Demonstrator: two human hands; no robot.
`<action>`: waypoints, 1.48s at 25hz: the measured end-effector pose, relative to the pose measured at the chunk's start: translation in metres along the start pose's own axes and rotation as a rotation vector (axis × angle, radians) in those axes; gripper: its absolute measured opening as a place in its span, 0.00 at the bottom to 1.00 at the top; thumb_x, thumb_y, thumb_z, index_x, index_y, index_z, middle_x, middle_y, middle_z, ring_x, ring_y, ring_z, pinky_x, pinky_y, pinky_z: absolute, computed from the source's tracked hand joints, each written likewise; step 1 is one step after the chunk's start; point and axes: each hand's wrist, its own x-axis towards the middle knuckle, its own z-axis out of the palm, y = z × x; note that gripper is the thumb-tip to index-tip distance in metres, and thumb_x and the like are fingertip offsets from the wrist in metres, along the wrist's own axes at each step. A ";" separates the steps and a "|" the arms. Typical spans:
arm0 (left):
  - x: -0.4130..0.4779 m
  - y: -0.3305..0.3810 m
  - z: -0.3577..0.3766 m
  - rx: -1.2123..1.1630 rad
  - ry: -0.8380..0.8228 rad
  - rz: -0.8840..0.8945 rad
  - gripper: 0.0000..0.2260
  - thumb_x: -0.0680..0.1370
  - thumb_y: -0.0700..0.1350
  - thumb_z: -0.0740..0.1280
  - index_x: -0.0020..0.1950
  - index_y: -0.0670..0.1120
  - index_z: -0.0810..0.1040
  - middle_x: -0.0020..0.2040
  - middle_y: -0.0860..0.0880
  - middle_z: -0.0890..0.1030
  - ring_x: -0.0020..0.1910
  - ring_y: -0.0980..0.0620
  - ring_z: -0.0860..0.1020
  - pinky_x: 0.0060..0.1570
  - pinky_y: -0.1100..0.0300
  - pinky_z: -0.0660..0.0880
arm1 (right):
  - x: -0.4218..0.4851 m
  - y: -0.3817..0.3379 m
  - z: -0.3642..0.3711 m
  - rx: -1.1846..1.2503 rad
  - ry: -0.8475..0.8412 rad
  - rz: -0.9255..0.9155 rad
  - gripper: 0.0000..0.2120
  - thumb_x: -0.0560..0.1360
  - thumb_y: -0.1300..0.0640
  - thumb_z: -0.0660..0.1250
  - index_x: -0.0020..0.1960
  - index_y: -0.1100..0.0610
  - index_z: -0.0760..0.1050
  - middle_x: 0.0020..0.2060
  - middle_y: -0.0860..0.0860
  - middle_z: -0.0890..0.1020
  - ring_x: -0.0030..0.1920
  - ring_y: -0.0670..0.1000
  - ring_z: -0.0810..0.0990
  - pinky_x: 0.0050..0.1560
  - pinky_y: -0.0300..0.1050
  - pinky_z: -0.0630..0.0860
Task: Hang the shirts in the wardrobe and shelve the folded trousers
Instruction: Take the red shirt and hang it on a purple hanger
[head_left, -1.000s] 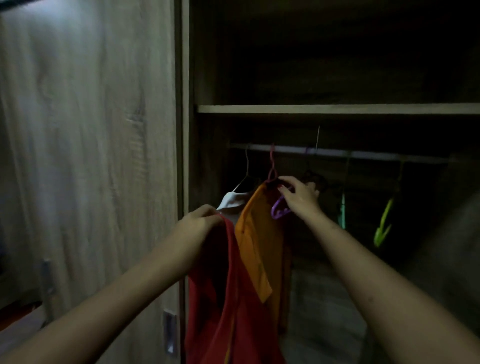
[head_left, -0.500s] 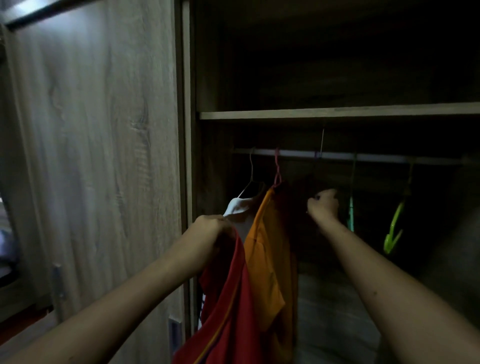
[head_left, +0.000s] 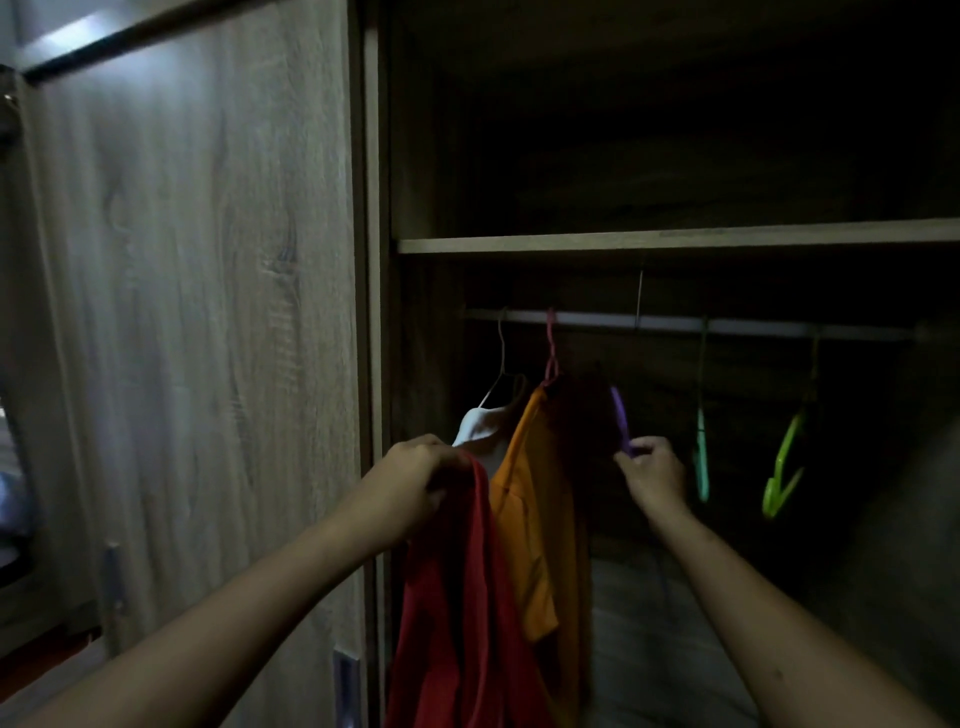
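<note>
The single head-worn camera looks forward and slightly up from close range into the open wardrobe (head_left: 374, 260), facing its hanging rail (head_left: 753, 325) and shelf (head_left: 675, 241), with both forearms reaching in from below.

The wardrobe door (head_left: 197, 338) is closing off the whole left side, so access is running only through the open bay to its right. The shelf (head_left: 675, 241) is capping that bay from above, and the rail (head_left: 779, 328) is running just beneath it. On the rail's left end the white shirt (head_left: 480, 426) and orange shirt (head_left: 540, 509) are hanging side by side and crowding that stretch. The left hand (head_left: 410, 483) is holding the red shirt (head_left: 457, 597) in front of them, blocking the lower left. The right hand (head_left: 652, 473) is pinching the purple hanger (head_left: 619, 415) in the gap between the orange shirt and the teal hanger (head_left: 701, 462). Between the teal hanger and the green hanger (head_left: 782, 473) the rail is staying bare, and right of the green one it is fading into darkness.
</note>
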 end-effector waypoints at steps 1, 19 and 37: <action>0.001 0.001 0.000 -0.018 -0.010 -0.018 0.19 0.75 0.33 0.64 0.64 0.47 0.76 0.63 0.49 0.75 0.62 0.52 0.74 0.61 0.62 0.72 | -0.005 0.004 -0.002 -0.007 0.001 -0.017 0.03 0.75 0.63 0.65 0.48 0.61 0.76 0.37 0.55 0.77 0.35 0.48 0.74 0.27 0.30 0.63; 0.004 0.015 0.014 -0.669 -0.162 -0.215 0.23 0.75 0.28 0.57 0.58 0.52 0.77 0.52 0.44 0.80 0.42 0.46 0.83 0.28 0.59 0.80 | -0.156 -0.056 -0.014 0.940 -0.288 -0.374 0.14 0.81 0.53 0.53 0.37 0.49 0.66 0.24 0.43 0.66 0.24 0.43 0.61 0.25 0.39 0.57; -0.022 -0.020 0.022 -0.314 0.084 0.158 0.22 0.67 0.40 0.62 0.60 0.49 0.78 0.49 0.53 0.82 0.43 0.64 0.79 0.40 0.71 0.74 | -0.095 -0.010 -0.029 -0.540 -0.767 -0.644 0.15 0.77 0.54 0.63 0.32 0.50 0.76 0.25 0.47 0.75 0.27 0.44 0.73 0.35 0.43 0.71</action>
